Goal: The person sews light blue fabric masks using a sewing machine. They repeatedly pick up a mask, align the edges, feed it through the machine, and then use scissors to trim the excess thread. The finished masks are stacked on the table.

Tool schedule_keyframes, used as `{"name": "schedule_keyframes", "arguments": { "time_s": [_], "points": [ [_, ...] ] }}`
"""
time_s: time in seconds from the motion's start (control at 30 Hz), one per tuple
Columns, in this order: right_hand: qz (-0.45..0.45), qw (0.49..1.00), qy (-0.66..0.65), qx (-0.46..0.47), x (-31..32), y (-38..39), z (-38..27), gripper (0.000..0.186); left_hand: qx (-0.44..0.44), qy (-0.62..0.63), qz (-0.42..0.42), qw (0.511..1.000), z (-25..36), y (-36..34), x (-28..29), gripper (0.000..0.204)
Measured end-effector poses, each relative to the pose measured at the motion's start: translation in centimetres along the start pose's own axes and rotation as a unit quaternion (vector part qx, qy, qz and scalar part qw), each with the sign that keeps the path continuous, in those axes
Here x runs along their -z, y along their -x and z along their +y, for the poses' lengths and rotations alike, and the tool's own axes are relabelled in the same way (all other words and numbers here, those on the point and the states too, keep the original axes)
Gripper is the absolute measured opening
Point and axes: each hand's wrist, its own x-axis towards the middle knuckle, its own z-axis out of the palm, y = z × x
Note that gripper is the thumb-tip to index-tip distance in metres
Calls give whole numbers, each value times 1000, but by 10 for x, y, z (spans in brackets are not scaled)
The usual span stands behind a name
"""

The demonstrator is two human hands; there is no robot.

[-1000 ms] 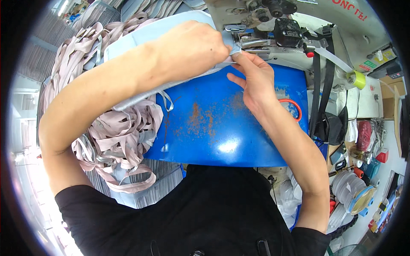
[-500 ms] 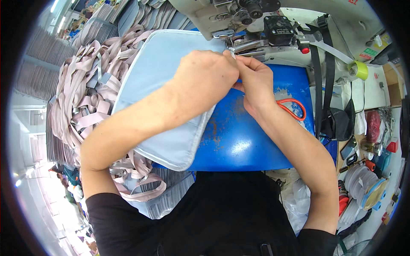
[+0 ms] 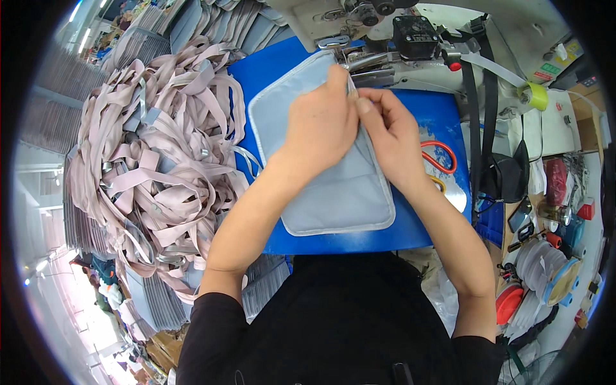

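A light grey-blue fabric panel (image 3: 340, 199) with pale bound edges lies on the blue table top (image 3: 289, 242), in front of the sewing machine (image 3: 410, 38). My left hand (image 3: 321, 125) rests across its upper part, fingers closed on the edge. On the panel's right side my right hand (image 3: 393, 138) pinches the same edge close to the left fingertips. Both hands are just below the machine's needle area, and my fingers hide the exact spot they grip. Red-handled scissors (image 3: 439, 157) lie right of my right wrist, partly covered by it.
A big tangled heap of pale pink straps (image 3: 160, 186) is at the left, with stacks of grey-blue panels (image 3: 221, 25) behind it. Black straps (image 3: 491, 115) and a yellow-green tape roll (image 3: 534, 96) hang at the right. White spools (image 3: 539, 269) and tools fill the right side.
The panel has turned and moved rightward, away from the machine's needle area. My left arm has swung right, uncovering more of the pink straps. My right hand has shifted slightly, still pinching.
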Motion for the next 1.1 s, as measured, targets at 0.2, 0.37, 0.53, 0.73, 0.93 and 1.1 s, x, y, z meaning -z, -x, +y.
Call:
{"name": "schedule_keyframes", "arguments": {
  "time_s": [0.2,0.37,0.53,0.73,0.93,1.1],
  "points": [
    [-54,994,95,23,6,12,2,32,18,127,47,991,-46,35,7,47],
    [-68,961,-249,-104,0,18,0,36,234,138,224,936,-112,108,5,53],
    [-66,931,-336,-127,-1,10,-9,37,342,523,126,770,-113,127,21,55],
    [-42,925,-354,-128,-13,-17,-6,32,303,520,120,790,-112,100,43,44],
    [38,976,-214,-7,19,-19,1,28,275,510,119,806,-121,89,53,44],
    [134,966,-196,98,57,-37,-7,37,255,517,108,810,-129,86,58,44]
  ]
}}
